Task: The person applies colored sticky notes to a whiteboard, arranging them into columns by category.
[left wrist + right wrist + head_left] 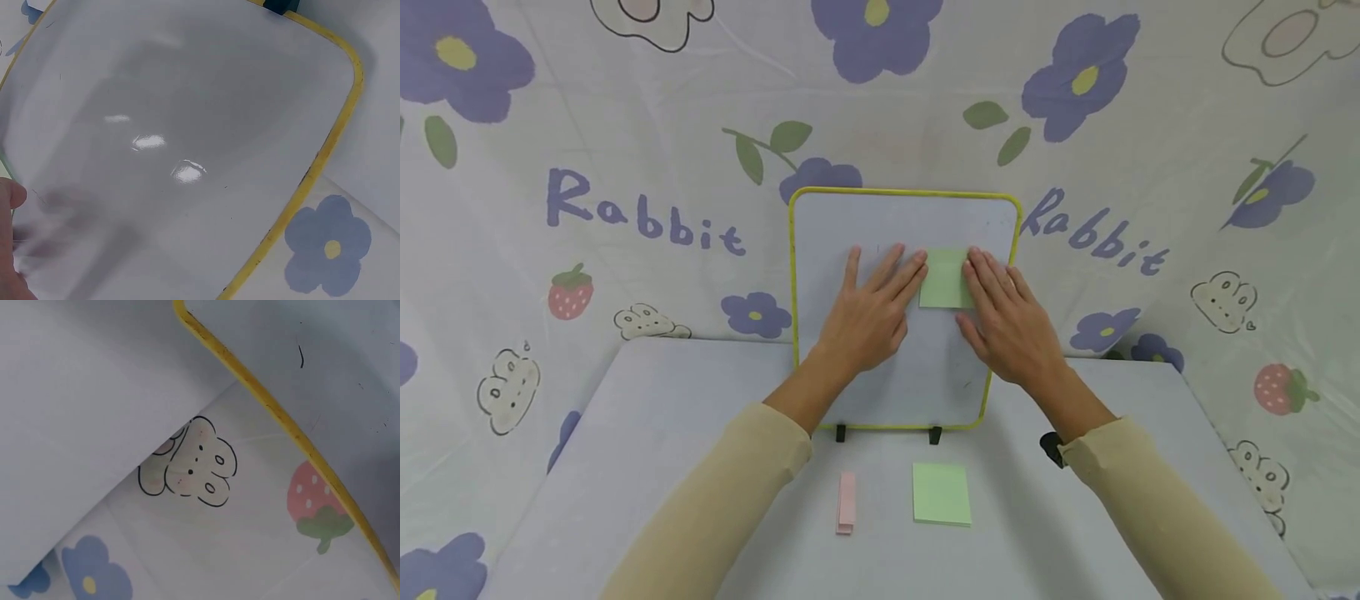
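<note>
A green sticky note lies against the upper right part of a whiteboard with a yellow frame. The left hand has its fingers spread, fingertips at the note's left edge. On the other side, the right hand covers the note's right edge with straight fingers. In the left wrist view, part of the left hand shows at the left border beside the whiteboard. The right wrist view shows the whiteboard's yellow frame but no fingers.
On the white table, a green sticky note pad and a narrow pink folded strip or pad lie in front of the board. Black feet hold the board up. A patterned cloth hangs behind.
</note>
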